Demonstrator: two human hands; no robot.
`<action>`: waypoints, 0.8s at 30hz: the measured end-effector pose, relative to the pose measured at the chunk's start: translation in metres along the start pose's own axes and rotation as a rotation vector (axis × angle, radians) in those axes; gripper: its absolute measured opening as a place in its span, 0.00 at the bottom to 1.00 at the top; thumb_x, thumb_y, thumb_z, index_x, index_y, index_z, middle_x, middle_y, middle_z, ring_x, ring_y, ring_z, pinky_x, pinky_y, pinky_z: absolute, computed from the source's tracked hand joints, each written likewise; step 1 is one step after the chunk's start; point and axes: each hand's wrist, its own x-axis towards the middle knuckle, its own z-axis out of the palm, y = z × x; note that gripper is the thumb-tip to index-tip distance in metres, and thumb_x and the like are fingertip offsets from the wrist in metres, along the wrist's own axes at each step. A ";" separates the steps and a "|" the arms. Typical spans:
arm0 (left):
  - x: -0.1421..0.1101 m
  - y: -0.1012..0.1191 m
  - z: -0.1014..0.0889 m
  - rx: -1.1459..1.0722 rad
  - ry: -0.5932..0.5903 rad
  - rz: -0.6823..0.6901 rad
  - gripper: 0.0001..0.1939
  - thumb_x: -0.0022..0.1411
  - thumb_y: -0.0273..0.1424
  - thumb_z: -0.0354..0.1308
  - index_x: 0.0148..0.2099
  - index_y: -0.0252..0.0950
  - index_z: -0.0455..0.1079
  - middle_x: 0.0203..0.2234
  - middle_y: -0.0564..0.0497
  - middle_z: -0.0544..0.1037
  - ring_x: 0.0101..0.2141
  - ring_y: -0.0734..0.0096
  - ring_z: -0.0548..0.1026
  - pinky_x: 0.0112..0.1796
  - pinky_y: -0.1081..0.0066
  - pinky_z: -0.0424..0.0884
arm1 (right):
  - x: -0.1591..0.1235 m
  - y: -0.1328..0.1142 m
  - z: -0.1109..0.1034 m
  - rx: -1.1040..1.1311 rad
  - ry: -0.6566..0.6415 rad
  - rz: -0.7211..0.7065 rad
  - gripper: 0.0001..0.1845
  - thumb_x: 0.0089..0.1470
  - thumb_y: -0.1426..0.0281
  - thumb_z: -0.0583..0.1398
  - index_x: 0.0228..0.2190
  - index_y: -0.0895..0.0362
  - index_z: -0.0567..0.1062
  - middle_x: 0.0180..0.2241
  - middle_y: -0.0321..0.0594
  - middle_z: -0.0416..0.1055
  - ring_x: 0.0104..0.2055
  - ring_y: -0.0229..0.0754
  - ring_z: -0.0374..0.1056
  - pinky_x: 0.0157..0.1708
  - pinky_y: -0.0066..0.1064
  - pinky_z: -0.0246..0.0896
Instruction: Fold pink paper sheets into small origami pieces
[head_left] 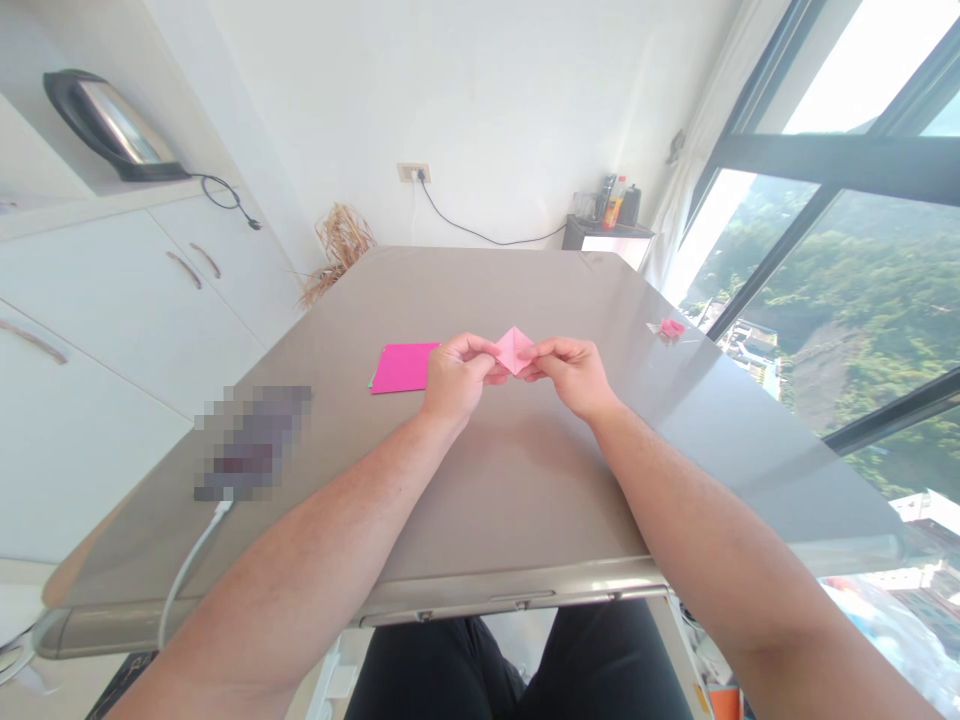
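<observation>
Head view: hands (454, 380) (581, 378) pinch folded pink paper (514, 345); the bottle label (613, 210) is illegible.

From my end I see 1 small piece of light pink paper (514, 347) folded into a diamond. I make out a crease running down from its top corner. It sits with 1 point up, pinched at its 2 side corners between the left hand (454, 378) and the right hand (576, 376); I can't tell how many layers it has.
</observation>
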 end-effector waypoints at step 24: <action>0.005 -0.002 -0.004 0.018 -0.055 -0.048 0.07 0.50 0.31 0.66 0.31 0.35 0.73 0.29 0.48 0.80 0.31 0.68 0.77 0.35 0.65 0.75 | -0.002 -0.007 0.003 0.125 0.057 0.073 0.22 0.45 0.69 0.67 0.45 0.51 0.76 0.36 0.38 0.80 0.35 0.44 0.77 0.35 0.37 0.73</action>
